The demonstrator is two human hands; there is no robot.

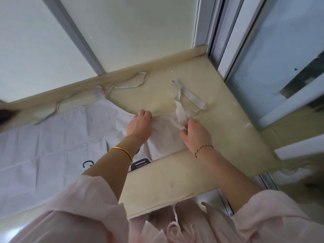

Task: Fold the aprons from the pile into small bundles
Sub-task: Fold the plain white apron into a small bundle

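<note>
A white apron lies spread flat on the beige counter, its bib end pointing right. Dark printed lettering shows near the front edge. My left hand presses palm-down on the bib's top edge. My right hand pinches the white neck strap just right of the bib. The rest of that strap loops over the counter behind. A waist tie trails along the back ledge.
A raised ledge and pale wall panels run behind the counter. A window frame with glass stands at the right. The counter's front edge lies near my body. Pink sleeves cover both upper arms.
</note>
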